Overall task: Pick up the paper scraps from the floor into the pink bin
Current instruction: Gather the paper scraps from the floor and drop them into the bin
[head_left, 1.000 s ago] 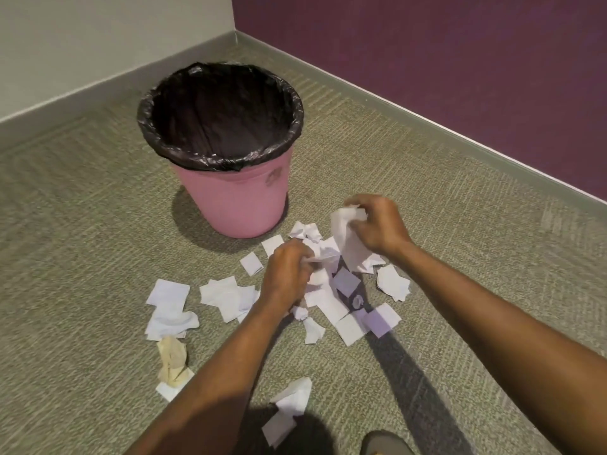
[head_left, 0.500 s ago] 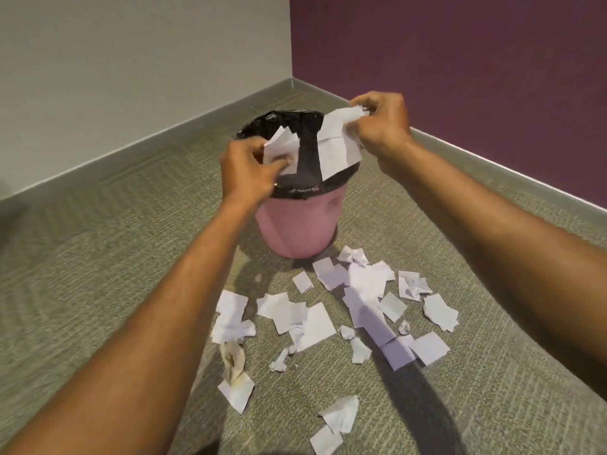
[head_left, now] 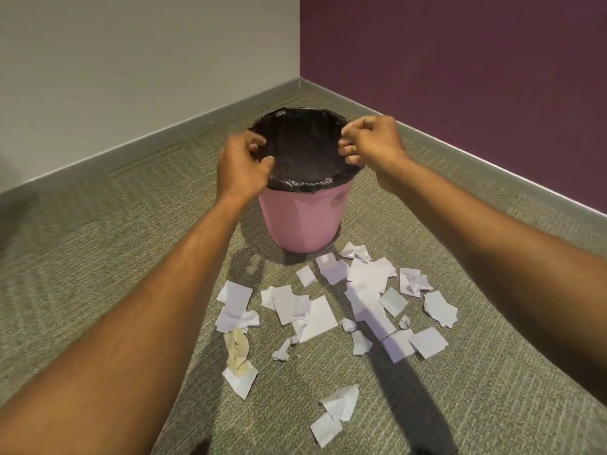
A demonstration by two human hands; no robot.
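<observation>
The pink bin point(head_left: 303, 221) with a black liner stands on the carpet near the room's corner. My left hand point(head_left: 241, 165) hovers over its left rim, fingers loosely apart, holding nothing. Over the right rim hangs my right hand point(head_left: 371, 141), fingers curled and apart, with no paper in it. Several white paper scraps point(head_left: 368, 284) lie scattered on the floor in front of the bin. A crumpled beige scrap point(head_left: 237, 351) lies at the left of the pile, and a white scrap point(head_left: 338, 405) lies closest to me.
Grey-green carpet point(head_left: 98, 244) covers the floor. A pale wall point(head_left: 131, 60) stands behind at the left and a purple wall point(head_left: 460, 60) at the right, both with grey skirting. The shadows of my arms fall across the scraps.
Both hands lifted paper from the floor pile up to the bin's mouth. The paper has left both hands, which now hang above the rim holding nothing.
</observation>
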